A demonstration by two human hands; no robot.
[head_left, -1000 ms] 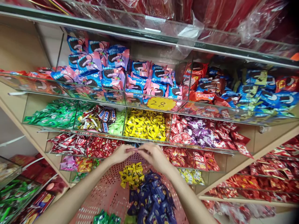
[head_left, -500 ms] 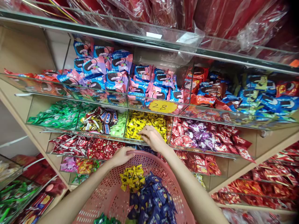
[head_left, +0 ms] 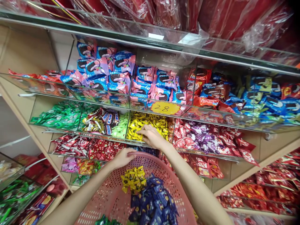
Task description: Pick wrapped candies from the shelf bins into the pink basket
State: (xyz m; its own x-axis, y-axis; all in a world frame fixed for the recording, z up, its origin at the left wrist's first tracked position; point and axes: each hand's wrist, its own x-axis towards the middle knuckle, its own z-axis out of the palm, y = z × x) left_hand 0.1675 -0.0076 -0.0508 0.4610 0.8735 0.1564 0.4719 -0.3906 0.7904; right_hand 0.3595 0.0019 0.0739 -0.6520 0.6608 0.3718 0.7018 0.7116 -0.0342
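With its fingers hooked over the rim, my left hand (head_left: 123, 157) grips a pink perforated plastic basket (head_left: 107, 184). Yellow-wrapped candies (head_left: 134, 178), dark blue-wrapped candies (head_left: 154, 200) and a few green-wrapped ones (head_left: 106, 220) lie inside it. My right hand (head_left: 152, 136) reaches over the basket's far edge into a shelf compartment of yellow-wrapped candies (head_left: 137, 125). Its fingers are bent and closed on candies at the top of that pile; how many they hold is hidden by the hand.
Left of the yellow pile are Snickers bars (head_left: 109, 118) and green-wrapped sweets (head_left: 61, 115); purple-and-white sweets (head_left: 199, 134) are to the right. Above, a clear shelf front (head_left: 150, 101) bears a yellow price tag (head_left: 166, 107) below packs of cookies (head_left: 119, 78). Red-wrapped sweets (head_left: 105, 149) fill a lower shelf.
The right hand has shifted slightly within the yellow candies, its fingers more bent. The left hand keeps its grip on the basket, and the view has moved a little.
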